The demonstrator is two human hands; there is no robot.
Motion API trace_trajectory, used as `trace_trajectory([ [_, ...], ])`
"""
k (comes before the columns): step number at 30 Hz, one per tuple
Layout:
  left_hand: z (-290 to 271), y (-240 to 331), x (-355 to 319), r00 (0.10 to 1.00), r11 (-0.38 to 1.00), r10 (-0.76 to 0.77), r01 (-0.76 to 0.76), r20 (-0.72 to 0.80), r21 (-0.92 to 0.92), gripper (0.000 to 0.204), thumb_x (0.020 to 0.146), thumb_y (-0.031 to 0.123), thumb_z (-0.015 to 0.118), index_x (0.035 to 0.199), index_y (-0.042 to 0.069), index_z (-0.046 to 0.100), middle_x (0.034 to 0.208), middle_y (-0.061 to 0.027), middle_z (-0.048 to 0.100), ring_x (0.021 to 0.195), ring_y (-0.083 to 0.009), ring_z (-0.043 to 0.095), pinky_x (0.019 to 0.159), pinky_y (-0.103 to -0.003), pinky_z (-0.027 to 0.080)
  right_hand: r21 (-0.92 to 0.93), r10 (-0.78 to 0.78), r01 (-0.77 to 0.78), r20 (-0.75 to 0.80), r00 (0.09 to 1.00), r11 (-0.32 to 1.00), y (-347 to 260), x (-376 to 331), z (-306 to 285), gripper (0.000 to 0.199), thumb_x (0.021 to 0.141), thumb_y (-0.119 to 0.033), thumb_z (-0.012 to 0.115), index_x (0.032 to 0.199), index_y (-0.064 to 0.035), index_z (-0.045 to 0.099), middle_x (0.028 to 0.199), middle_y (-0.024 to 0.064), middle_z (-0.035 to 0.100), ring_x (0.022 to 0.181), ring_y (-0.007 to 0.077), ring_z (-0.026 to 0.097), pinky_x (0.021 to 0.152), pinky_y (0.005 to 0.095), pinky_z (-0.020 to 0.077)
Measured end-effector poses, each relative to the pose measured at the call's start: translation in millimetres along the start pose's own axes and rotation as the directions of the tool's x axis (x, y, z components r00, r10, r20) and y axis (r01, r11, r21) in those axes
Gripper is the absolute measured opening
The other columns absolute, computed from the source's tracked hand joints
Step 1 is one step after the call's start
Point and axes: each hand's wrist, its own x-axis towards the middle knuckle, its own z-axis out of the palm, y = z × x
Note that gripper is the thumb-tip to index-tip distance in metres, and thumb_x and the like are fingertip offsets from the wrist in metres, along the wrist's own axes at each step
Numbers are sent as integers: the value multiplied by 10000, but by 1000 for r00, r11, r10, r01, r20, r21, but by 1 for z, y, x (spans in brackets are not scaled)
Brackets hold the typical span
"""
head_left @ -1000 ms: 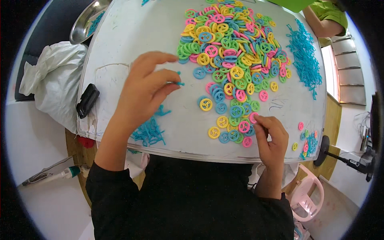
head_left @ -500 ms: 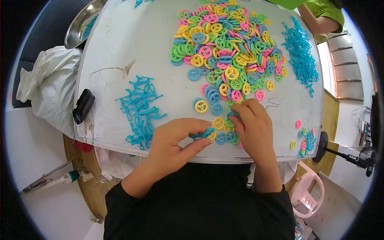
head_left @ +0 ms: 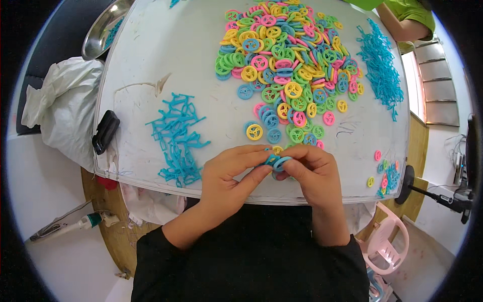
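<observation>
Hands together at the near side of the table (head_left: 143,55), roughly mid-width. Left hand (head_left: 226,175): thumb and forefinger pinched on a teal piece (head_left: 271,160). Right hand (head_left: 318,176): thumb and fingers pinched on a blue wheel (head_left: 283,163). Wheel and teal piece meet between the fingertips; can't tell if one is seated on the other, fingers cover the joint.

Containers:
- Metal basin (head_left: 96,39), far left, just off the table's edge. Teal parts (head_left: 113,33) lie inside, bare metal shows around them. Far end is cut off by the frame.
- White sack (head_left: 64,98), left, beside the table. Crumpled and bulging; contents hidden.
- Black case (head_left: 105,133), on the table by the left edge, set at a slant. Looks hollow on top; interior too dark to read.

Other stock sits loose on the tabletop:
- Wheel heap (head_left: 289,55), far middle: pink, yellow, green, blue, stacked deep, thinning toward the hands.
- Left teal pile (head_left: 177,141), near left, spread out, left of the left hand.
- Right teal pile (head_left: 380,70), far right, denser, long strip near the edge.
- Small mixed cluster (head_left: 388,180), near right: teal parts plus a few wheels.

Another person's forearm (head_left: 402,25), green sleeve, at the far right corner.
</observation>
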Motion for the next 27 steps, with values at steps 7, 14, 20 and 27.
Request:
trace_trajectory([
  [7,5,2,-2,999,998,36,-34,-34,53,269,821,-11,732,1086,40,727,1118,-135,717,1020,-243,682,891,-337,519,79,21,-14,-94,995,997,4,2,11,150,961,-119,645,1020,7,591,1020,111,678,886,161,669,768,323,595],
  [14,14,-5,-1,909,829,414,-351,-55,436,333,761,-9,754,1087,49,730,1084,-128,711,899,-282,698,759,-338,544,245,-81,127,-188,979,961,16,0,21,78,978,-78,614,1015,-20,578,938,60,671,836,104,642,727,291,578],
  [20,4,0,-1,950,841,312,-279,6,463,415,753,34,781,1150,63,662,1060,-99,700,919,-272,683,776,-365,542,-207,-104,71,-152,983,976,3,-5,12,181,965,-44,613,1132,13,570,974,90,670,859,117,647,731,284,569],
  [27,0,1,-2,990,962,140,-137,5,236,428,723,108,843,1121,75,688,1097,-79,707,995,-248,661,878,-341,507,-567,-346,347,115,931,747,-8,-10,8,361,875,21,667,1234,26,629,979,97,672,839,148,639,728,270,522],
])
